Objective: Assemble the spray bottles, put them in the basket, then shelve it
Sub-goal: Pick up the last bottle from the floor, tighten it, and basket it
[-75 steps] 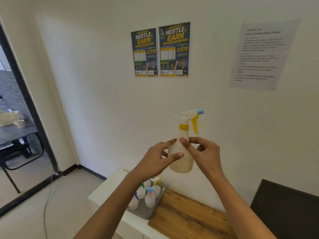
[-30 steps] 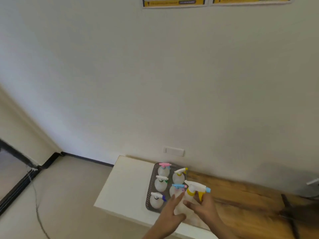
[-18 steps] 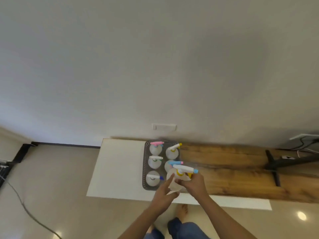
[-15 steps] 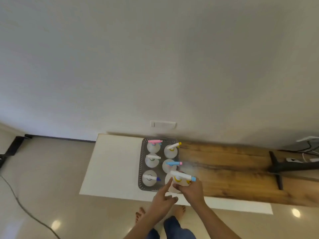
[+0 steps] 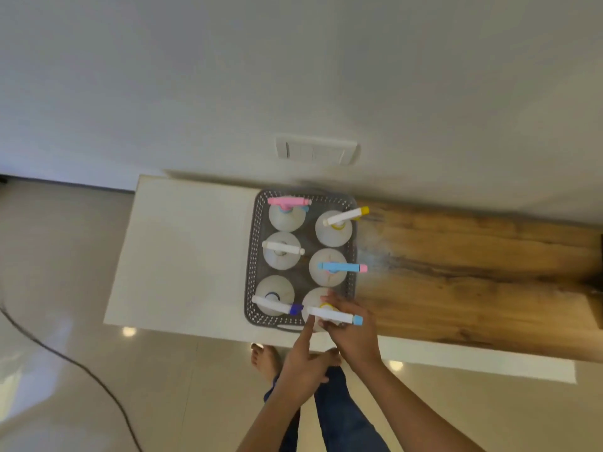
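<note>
Seating the sixth bottle is the step in hand. The white counter (image 5: pixel 182 256) at centre frame carries the grey basket (image 5: pixel 251 256); five spray bottles stand in it. Your right hand (image 5: pixel 354 337) is closed around the last spray bottle (image 5: pixel 332 316) in the basket's lower right slot. Your left hand (image 5: pixel 303 363) is loose, one finger steadying it. Next, in my judgement: let go, then take the basket's rim with both hands for shelving.

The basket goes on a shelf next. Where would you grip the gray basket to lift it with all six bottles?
Take the gray basket by its two short ends, one hand each, from the near and far sides. A handle loop shows at the near end. It is long and full of upright bottles, so a one-sided grip would probably tilt it.
</note>
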